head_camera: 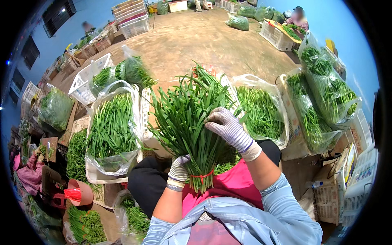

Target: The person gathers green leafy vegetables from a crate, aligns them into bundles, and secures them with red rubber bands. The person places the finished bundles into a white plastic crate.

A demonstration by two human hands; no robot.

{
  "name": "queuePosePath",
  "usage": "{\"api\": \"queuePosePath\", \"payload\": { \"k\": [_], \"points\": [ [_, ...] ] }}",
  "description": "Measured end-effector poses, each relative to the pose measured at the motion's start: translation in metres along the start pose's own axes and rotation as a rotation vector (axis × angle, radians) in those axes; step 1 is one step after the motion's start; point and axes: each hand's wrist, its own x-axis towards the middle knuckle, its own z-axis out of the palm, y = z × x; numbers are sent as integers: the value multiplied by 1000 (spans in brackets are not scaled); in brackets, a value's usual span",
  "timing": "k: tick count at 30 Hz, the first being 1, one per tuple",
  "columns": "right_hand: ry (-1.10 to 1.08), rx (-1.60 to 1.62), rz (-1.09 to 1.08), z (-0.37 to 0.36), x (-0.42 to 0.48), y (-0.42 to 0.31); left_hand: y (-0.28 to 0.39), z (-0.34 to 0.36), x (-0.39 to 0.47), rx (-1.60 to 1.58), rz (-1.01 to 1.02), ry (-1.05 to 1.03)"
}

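A large bunch of long flat green leaves, likely garlic chives [196,131], stands over my lap with its cut stems towards me. A red tie [202,175] circles it near the stem ends. My left hand [180,169], in a striped knit glove, grips the bunch's left side just above the tie. My right hand [226,128], gloved alike, is at the upper right of the leaves with bent fingers; whether it pinches a leaf cannot be told. A pink cloth [239,186] covers my lap under the stems.
A plastic-lined crate of greens [113,128] stands at left, another lined crate [260,116] at right. Bagged greens [327,79] are piled farther right. A pink bucket [80,192] holds red ties. Tied bundles [86,225] lie lower left. Other people sit at far left and far right.
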Motion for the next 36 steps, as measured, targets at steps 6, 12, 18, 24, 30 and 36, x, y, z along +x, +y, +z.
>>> {"api": "queuePosePath", "payload": {
  "k": [6, 12, 18, 24, 30, 36],
  "points": [
    [217, -790, -585, 4, 3, -21, 0, -10, 1, -14, -8, 32],
    [201, 386, 172, 26, 13, 23, 7, 15, 3, -5, -54, 57],
    [224, 581, 314, -24, 12, 8, 7, 1, 11, -236, -162, 11],
    [86, -792, -484, -22, -57, 34, 44, 25, -24, -497, -254, 204],
    [-196, -441, -1040, -7, -48, -40, 8, 75, -30, -141, 57, 325],
    [-219, -100, -1096, 33, 25, -89, 96, 83, -202, 663, 421, 437]
  ]
}}
